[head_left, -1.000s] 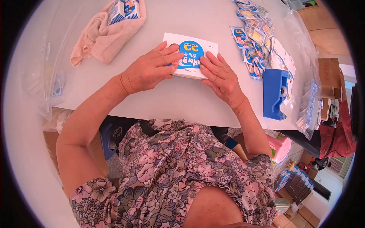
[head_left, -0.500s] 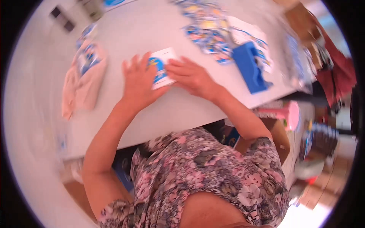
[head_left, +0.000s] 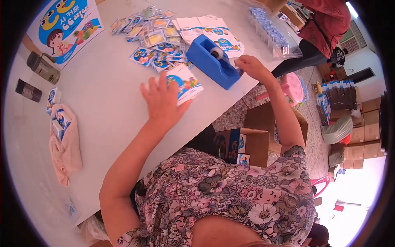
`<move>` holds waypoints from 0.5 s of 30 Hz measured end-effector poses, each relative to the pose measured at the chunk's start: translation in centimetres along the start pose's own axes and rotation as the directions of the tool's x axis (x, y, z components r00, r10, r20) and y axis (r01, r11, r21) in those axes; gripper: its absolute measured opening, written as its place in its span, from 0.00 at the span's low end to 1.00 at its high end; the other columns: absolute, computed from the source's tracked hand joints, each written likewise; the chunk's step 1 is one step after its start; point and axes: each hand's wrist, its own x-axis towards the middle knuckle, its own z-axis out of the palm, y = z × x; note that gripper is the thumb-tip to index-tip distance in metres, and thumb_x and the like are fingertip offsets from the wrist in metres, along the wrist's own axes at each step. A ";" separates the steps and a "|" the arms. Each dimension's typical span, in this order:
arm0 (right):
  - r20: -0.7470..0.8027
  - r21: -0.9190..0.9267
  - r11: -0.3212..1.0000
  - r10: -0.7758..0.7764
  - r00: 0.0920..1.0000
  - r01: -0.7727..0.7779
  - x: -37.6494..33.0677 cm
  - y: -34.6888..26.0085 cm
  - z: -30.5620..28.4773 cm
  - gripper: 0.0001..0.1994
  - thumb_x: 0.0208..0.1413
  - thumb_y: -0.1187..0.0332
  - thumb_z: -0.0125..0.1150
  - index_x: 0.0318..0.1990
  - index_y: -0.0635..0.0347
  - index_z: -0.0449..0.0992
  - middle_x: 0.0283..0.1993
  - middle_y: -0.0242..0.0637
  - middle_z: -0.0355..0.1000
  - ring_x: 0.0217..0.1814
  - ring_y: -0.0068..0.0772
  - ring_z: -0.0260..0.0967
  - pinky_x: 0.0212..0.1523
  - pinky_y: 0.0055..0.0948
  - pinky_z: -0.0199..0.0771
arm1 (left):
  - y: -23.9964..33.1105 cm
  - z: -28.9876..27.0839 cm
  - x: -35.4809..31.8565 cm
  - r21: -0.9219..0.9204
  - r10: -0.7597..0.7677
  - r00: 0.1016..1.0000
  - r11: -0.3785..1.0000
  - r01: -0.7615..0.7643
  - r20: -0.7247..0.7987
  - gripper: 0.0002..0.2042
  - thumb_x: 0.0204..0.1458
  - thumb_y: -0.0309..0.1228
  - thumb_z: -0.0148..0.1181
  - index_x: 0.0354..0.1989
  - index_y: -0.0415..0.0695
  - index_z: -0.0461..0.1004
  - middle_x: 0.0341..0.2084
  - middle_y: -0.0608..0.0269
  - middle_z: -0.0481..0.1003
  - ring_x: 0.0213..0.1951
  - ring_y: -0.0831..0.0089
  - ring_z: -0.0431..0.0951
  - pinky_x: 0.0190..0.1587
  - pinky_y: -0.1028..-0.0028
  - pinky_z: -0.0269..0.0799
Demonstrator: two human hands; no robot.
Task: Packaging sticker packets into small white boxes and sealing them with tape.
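A small white and blue box (head_left: pixel 190 85) with a fruit picture lies on the table under my left hand (head_left: pixel 161 99). The fingers of that hand rest over its left side, with the thumb along the near edge. Farther right, my right hand (head_left: pixel 252 67) is closed in a pinch at the cutting end of a blue tape dispenser (head_left: pixel 205 64). A roll of clear tape (head_left: pixel 217 52) sits in the dispenser. The strip between my right fingertips is mostly hidden by the fingers.
Beyond the box lies a pile of small sachets (head_left: pixel 154 39), with flat printed cartons (head_left: pixel 214 31) beside it. A pink cloth (head_left: pixel 66 144) holding small boxes lies at left, near two dark bottles. Another person (head_left: pixel 325 24) stands at the far right, past bagged packets (head_left: pixel 269 33).
My right hand has left the box and reached right to the tape dispenser. My left hand stays on the box. The view has turned, so the dispenser appears farther left.
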 end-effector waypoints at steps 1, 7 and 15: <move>0.146 0.089 0.995 0.040 0.988 -0.054 0.1 -0.1 0.0 0.14 0.63 0.61 0.57 0.38 0.66 0.78 0.35 0.35 0.77 0.39 0.28 0.75 0.44 0.32 0.72 | 0.8 0.7 0.9 0.000 0.000 1.000 1.000 0.000 -0.006 0.28 0.43 0.49 0.69 0.45 0.42 0.70 0.64 0.44 0.56 0.60 0.39 0.56 0.60 0.32 0.43; 0.267 0.255 0.937 0.169 0.949 -0.238 0.0 -0.9 -0.4 0.12 0.57 0.59 0.62 0.36 0.58 0.82 0.35 0.31 0.78 0.36 0.23 0.74 0.41 0.25 0.71 | 3.4 2.2 4.2 -0.040 -0.011 0.999 0.999 0.013 0.054 0.28 0.43 0.49 0.70 0.46 0.43 0.71 0.63 0.42 0.56 0.62 0.39 0.54 0.60 0.33 0.41; 0.162 0.612 0.732 0.256 0.953 -0.300 -1.3 -0.2 1.4 0.11 0.54 0.63 0.67 0.38 0.61 0.82 0.38 0.33 0.78 0.42 0.25 0.73 0.48 0.31 0.74 | 3.2 1.8 4.0 -0.023 -0.048 0.994 0.998 0.050 0.093 0.28 0.44 0.51 0.69 0.46 0.41 0.72 0.64 0.43 0.56 0.62 0.42 0.51 0.60 0.36 0.40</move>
